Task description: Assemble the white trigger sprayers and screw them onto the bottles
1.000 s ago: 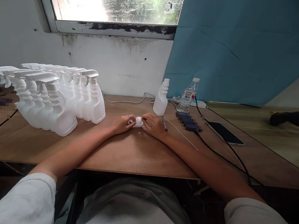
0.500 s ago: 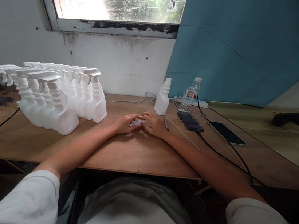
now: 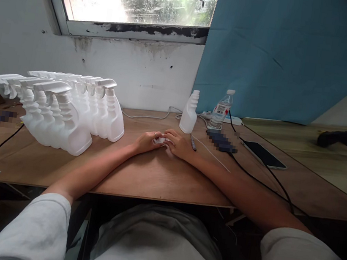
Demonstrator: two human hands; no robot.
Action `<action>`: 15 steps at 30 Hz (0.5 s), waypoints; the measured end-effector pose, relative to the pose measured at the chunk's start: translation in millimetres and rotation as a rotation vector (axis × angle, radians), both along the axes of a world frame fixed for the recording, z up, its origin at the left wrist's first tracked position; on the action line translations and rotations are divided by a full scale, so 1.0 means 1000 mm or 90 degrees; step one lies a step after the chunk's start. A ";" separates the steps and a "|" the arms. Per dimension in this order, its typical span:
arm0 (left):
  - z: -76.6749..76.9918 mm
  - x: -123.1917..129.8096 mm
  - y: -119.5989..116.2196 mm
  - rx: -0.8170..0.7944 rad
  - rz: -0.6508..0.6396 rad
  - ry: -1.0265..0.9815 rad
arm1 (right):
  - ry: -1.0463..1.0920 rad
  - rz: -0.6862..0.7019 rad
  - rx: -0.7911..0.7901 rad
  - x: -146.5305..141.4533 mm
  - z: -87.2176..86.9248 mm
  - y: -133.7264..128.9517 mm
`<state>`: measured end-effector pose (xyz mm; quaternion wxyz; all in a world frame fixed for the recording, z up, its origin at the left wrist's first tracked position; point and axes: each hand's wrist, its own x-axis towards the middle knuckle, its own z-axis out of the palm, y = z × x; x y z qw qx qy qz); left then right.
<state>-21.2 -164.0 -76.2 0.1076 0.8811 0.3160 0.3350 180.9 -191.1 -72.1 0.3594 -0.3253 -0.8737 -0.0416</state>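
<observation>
At the middle of the table, my left hand (image 3: 146,142) and my right hand (image 3: 178,144) meet, fingertips almost touching. Between them they grip a small white piece (image 3: 160,140), mostly covered by the fingers, so its exact kind is hidden. Both hands have curled fingers closed on it. Just behind my right hand stands an upright white spray bottle without a trigger head (image 3: 189,113). A marker pen (image 3: 193,143) lies on the tabletop close to my right wrist.
Rows of white spray bottles with trigger heads (image 3: 76,113) stand on the wooden table (image 3: 160,183) at left. To the right are a clear water bottle (image 3: 220,110), a blurred-out dark item (image 3: 221,141), a phone (image 3: 263,154) and black cables.
My fingers have shifted slightly around the white piece, and its angle looks a little different. The bottles and other things stay in place.
</observation>
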 end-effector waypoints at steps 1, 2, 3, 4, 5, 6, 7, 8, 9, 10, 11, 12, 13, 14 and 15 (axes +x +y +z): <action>0.000 0.000 0.000 0.000 0.001 -0.001 | -0.009 -0.022 0.008 -0.002 0.001 -0.003; -0.001 0.001 0.001 0.000 0.002 -0.002 | -0.019 -0.046 0.016 -0.005 0.001 -0.006; -0.002 0.001 0.001 0.000 0.004 -0.003 | -0.028 -0.070 0.024 -0.009 0.002 -0.009; -0.002 0.001 0.002 -0.002 0.006 -0.004 | -0.037 -0.090 0.030 -0.012 0.002 -0.012; -0.003 0.001 0.003 -0.004 0.008 -0.005 | -0.047 -0.104 0.034 -0.015 0.003 -0.014; -0.004 0.001 0.003 -0.007 0.007 -0.005 | -0.053 -0.109 0.032 -0.018 0.003 -0.015; -0.005 0.000 0.003 -0.010 0.005 -0.005 | -0.052 -0.105 0.024 -0.020 0.002 -0.014; -0.005 -0.001 0.004 -0.014 0.001 -0.006 | -0.044 -0.091 0.011 -0.020 0.001 -0.013; -0.006 -0.001 0.004 -0.018 -0.004 -0.007 | -0.026 -0.068 -0.009 -0.018 0.000 -0.010; -0.006 -0.001 0.003 -0.023 -0.009 -0.011 | 0.000 -0.036 -0.034 -0.016 -0.002 -0.007; -0.006 -0.002 0.003 -0.030 -0.014 -0.020 | 0.031 0.002 -0.065 -0.013 -0.004 -0.003; -0.006 -0.001 0.003 -0.039 -0.018 -0.033 | 0.061 0.043 -0.104 -0.009 -0.006 0.001; -0.006 -0.001 0.002 -0.050 -0.020 -0.047 | 0.089 0.084 -0.148 -0.005 -0.008 0.005; -0.005 0.000 0.001 -0.061 -0.020 -0.060 | 0.111 0.118 -0.193 -0.001 -0.008 0.008; -0.005 0.000 0.001 -0.071 -0.018 -0.071 | 0.126 0.134 -0.233 0.003 -0.007 0.011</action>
